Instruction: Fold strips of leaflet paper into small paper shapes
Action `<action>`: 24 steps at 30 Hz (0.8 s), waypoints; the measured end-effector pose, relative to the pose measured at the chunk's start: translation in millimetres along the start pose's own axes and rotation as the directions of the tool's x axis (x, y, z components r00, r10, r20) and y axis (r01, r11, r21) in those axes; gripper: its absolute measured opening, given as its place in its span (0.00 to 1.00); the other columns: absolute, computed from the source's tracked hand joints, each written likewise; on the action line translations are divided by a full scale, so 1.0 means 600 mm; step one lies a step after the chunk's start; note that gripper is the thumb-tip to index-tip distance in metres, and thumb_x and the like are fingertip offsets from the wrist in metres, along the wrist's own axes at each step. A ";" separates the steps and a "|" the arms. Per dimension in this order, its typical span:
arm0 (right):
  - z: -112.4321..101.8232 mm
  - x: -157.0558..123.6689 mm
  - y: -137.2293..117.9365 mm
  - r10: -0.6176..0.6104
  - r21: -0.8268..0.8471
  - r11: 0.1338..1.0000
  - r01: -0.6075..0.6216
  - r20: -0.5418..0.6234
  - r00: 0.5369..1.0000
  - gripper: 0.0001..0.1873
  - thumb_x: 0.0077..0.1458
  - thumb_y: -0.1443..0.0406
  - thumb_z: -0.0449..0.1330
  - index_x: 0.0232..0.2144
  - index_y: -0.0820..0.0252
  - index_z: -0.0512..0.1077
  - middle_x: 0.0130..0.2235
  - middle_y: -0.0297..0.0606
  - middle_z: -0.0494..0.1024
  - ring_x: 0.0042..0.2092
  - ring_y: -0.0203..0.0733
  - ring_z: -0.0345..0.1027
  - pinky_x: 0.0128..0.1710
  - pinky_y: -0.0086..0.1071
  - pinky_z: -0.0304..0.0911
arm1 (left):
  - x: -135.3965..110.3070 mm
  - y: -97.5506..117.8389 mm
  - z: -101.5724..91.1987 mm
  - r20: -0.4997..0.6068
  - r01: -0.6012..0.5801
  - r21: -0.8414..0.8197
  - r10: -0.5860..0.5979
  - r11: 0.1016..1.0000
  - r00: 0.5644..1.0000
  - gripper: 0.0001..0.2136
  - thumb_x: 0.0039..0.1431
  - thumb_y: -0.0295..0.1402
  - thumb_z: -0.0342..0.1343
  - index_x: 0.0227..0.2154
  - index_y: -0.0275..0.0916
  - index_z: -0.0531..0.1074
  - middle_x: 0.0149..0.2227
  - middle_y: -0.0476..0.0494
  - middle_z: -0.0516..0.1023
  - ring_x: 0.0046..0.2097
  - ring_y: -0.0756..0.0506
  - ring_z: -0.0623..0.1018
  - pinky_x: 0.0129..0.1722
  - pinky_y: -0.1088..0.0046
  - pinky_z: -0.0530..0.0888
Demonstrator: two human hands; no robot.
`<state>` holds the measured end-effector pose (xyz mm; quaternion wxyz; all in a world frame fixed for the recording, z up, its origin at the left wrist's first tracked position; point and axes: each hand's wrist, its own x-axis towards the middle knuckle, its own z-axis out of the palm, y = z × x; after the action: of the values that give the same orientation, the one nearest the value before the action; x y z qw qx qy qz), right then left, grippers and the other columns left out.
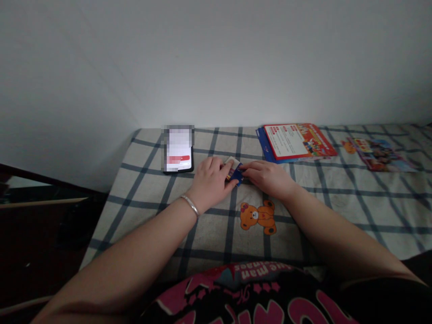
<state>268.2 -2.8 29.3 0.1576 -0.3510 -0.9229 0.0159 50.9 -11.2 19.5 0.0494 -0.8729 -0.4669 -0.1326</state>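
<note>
My left hand (209, 182), with a silver bracelet at the wrist, and my right hand (268, 177) meet over a small stack of cards (234, 171) on the checked sheet (354, 198). The top card shows blue with red and yellow marks, and a pale card peeks out behind it. Both hands have their fingers curled and pinch the stack from either side. How many cards lie under the fingers is hidden.
A lit phone (178, 150) lies just left of the hands, near the wall. A red and blue box (297, 141) and a colourful booklet (380, 154) lie at the back right. An orange bear print (259, 217) marks the sheet. The bed edge drops off at left.
</note>
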 end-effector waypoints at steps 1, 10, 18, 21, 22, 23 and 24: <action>0.000 0.000 0.001 -0.004 -0.001 1.000 0.004 -0.005 1.000 0.11 0.60 0.71 0.55 0.38 0.62 0.78 0.48 0.44 0.79 0.47 0.45 0.75 0.44 0.40 0.73 | 0.000 0.001 -0.001 0.004 0.008 0.001 -0.008 1.000 1.000 0.25 0.61 0.47 0.54 0.57 0.40 0.65 0.44 0.37 0.69 0.48 0.36 0.67 0.47 0.58 0.67; 0.002 -0.002 0.003 0.001 0.047 0.999 -0.001 -0.008 1.000 0.12 0.60 0.70 0.54 0.40 0.60 0.78 0.47 0.42 0.79 0.47 0.44 0.74 0.46 0.40 0.71 | 0.002 0.006 0.001 -0.006 0.053 -0.022 -0.053 0.998 0.999 0.23 0.61 0.46 0.54 0.56 0.41 0.65 0.44 0.38 0.69 0.49 0.36 0.67 0.48 0.58 0.66; -0.003 0.000 0.001 -0.019 -0.003 1.000 0.019 0.000 1.000 0.10 0.60 0.71 0.55 0.39 0.62 0.77 0.47 0.43 0.79 0.47 0.46 0.74 0.45 0.39 0.72 | 0.003 0.004 0.003 0.001 0.050 -0.047 -0.050 0.998 0.999 0.26 0.59 0.47 0.56 0.57 0.40 0.65 0.45 0.37 0.69 0.50 0.34 0.67 0.48 0.55 0.66; 0.000 -0.001 0.001 0.000 0.002 1.000 0.000 -0.006 1.000 0.10 0.60 0.71 0.55 0.39 0.63 0.77 0.47 0.45 0.79 0.46 0.46 0.75 0.44 0.40 0.73 | 0.004 0.004 0.004 -0.009 0.051 -0.035 -0.052 0.998 0.999 0.27 0.59 0.48 0.56 0.57 0.40 0.65 0.44 0.37 0.69 0.50 0.34 0.67 0.48 0.56 0.66; 0.002 -0.001 0.001 0.007 0.008 1.000 -0.007 -0.009 1.000 0.11 0.60 0.71 0.55 0.39 0.63 0.77 0.47 0.45 0.79 0.46 0.46 0.75 0.44 0.40 0.73 | 0.004 0.004 0.004 -0.009 0.052 -0.032 -0.052 0.998 0.999 0.27 0.59 0.48 0.56 0.57 0.40 0.65 0.44 0.37 0.69 0.50 0.34 0.67 0.48 0.56 0.66; 0.003 -0.001 0.000 0.009 0.009 1.000 -0.009 -0.013 1.000 0.11 0.61 0.71 0.54 0.39 0.62 0.77 0.47 0.44 0.79 0.46 0.45 0.74 0.44 0.40 0.72 | 0.004 0.004 0.004 -0.006 0.052 -0.031 -0.052 0.998 0.999 0.27 0.59 0.48 0.56 0.57 0.40 0.65 0.45 0.37 0.69 0.51 0.34 0.67 0.48 0.56 0.66; 0.005 -0.001 0.000 0.013 0.004 1.000 -0.013 -0.016 1.000 0.12 0.60 0.71 0.54 0.40 0.62 0.77 0.47 0.44 0.79 0.46 0.45 0.74 0.45 0.40 0.72 | 0.004 0.004 0.003 0.000 0.051 -0.033 -0.051 0.998 0.999 0.27 0.59 0.48 0.56 0.57 0.40 0.65 0.45 0.37 0.69 0.51 0.34 0.67 0.48 0.56 0.65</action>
<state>267.8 -3.2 26.3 0.1656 -0.3567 -0.9193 0.0157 54.6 -10.0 18.3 0.0318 -0.8614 -0.4867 -0.1416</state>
